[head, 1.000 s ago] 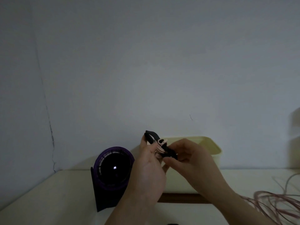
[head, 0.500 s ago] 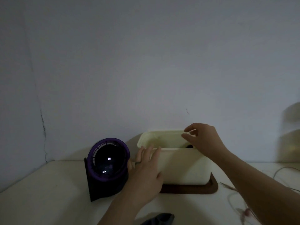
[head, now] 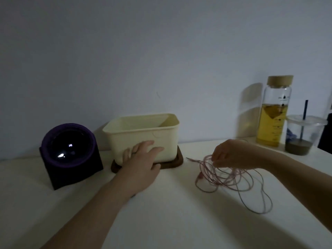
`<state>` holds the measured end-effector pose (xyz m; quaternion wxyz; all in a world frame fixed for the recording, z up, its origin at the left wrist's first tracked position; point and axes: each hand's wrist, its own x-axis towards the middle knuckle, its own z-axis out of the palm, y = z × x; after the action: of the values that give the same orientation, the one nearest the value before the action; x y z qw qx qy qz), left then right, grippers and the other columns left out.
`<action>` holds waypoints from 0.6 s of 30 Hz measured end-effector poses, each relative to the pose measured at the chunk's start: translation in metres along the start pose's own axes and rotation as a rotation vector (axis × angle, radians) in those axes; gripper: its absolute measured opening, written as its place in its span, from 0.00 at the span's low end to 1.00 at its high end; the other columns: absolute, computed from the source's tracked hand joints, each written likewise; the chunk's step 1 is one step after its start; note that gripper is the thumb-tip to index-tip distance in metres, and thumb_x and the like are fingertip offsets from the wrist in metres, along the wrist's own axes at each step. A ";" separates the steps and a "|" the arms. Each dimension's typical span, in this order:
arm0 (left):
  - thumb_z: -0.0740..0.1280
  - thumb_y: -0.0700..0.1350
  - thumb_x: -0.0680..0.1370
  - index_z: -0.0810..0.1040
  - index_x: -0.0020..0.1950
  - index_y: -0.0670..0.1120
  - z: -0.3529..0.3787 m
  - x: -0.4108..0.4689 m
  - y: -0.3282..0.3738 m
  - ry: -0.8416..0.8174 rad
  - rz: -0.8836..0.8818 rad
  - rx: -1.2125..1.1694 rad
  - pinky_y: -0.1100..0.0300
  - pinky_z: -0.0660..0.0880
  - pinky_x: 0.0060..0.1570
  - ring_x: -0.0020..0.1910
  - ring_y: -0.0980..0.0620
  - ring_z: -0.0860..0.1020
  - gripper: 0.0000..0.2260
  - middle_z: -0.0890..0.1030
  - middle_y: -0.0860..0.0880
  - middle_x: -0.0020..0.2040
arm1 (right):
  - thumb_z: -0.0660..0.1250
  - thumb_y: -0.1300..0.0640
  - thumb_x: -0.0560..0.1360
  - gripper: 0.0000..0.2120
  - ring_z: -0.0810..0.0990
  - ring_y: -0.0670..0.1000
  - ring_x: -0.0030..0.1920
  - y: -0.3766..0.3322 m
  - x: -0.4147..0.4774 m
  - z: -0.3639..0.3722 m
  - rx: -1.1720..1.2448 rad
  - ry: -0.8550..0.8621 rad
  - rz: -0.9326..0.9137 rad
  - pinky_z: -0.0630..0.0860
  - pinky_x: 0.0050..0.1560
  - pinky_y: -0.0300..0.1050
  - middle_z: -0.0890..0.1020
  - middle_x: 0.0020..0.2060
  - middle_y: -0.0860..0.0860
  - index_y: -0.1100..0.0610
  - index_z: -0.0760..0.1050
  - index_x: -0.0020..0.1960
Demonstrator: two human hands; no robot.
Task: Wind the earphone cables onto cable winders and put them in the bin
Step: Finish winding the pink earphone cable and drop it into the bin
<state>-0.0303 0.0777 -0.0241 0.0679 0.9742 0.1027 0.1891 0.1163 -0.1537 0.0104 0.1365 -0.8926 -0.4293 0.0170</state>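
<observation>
A cream bin [head: 143, 137] stands on a dark brown mat [head: 177, 161] at the back of the table. My left hand [head: 142, 159] lies flat against the bin's front wall, fingers spread. To the right, a loose tangle of pink earphone cable [head: 231, 178] lies on the table. My right hand [head: 231, 154] hangs over the tangle's top with its fingers curled down into the loops; whether it grips the cable is hidden. No cable winder shows, and the bin's inside is out of sight.
A black and purple round fan [head: 69, 155] stands left of the bin. At the right back stand a glass bottle of yellow liquid [head: 274, 115] with a cork lid and a plastic cup [head: 303, 136] with a straw. The white wall is close behind.
The wound winder went from both hands into the bin. My right hand then left the bin's rim and moved right, down onto the pink cable; the left stays on the bin's front.
</observation>
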 end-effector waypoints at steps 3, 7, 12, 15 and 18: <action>0.60 0.46 0.80 0.66 0.72 0.56 0.023 0.002 0.036 -0.067 0.202 -0.079 0.55 0.59 0.70 0.70 0.54 0.65 0.20 0.67 0.56 0.71 | 0.68 0.47 0.74 0.16 0.78 0.44 0.49 0.009 -0.017 0.015 -0.175 -0.195 0.022 0.74 0.51 0.36 0.80 0.51 0.46 0.51 0.78 0.59; 0.60 0.42 0.78 0.71 0.70 0.50 0.057 0.008 0.071 -0.075 0.379 -0.085 0.55 0.65 0.67 0.68 0.49 0.68 0.20 0.70 0.51 0.71 | 0.66 0.55 0.75 0.12 0.77 0.48 0.49 0.013 -0.030 0.037 -0.196 -0.118 -0.012 0.73 0.46 0.35 0.81 0.52 0.50 0.54 0.79 0.57; 0.57 0.45 0.80 0.72 0.55 0.46 0.068 0.003 0.088 -0.111 0.343 0.118 0.53 0.66 0.53 0.57 0.44 0.72 0.08 0.73 0.46 0.57 | 0.64 0.56 0.75 0.08 0.73 0.41 0.38 0.011 -0.040 0.044 -0.086 0.017 -0.100 0.67 0.36 0.28 0.74 0.35 0.40 0.54 0.81 0.50; 0.59 0.46 0.80 0.71 0.51 0.49 0.057 -0.007 0.080 -0.049 0.340 0.023 0.58 0.64 0.48 0.54 0.48 0.73 0.03 0.73 0.49 0.55 | 0.65 0.57 0.76 0.06 0.73 0.38 0.37 0.007 -0.042 0.038 0.016 0.148 -0.121 0.69 0.38 0.27 0.74 0.35 0.37 0.54 0.80 0.49; 0.61 0.45 0.81 0.74 0.49 0.49 0.031 -0.015 0.063 0.046 0.253 -0.250 0.60 0.68 0.48 0.50 0.53 0.75 0.03 0.76 0.53 0.49 | 0.63 0.57 0.78 0.07 0.79 0.44 0.41 -0.010 -0.043 0.023 0.168 0.309 -0.119 0.75 0.44 0.35 0.79 0.40 0.44 0.55 0.79 0.52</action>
<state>-0.0206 0.0105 -0.0472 0.1618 0.9587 -0.0433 0.2297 0.0784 -0.1754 -0.0131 0.2755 -0.8431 -0.4525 -0.0924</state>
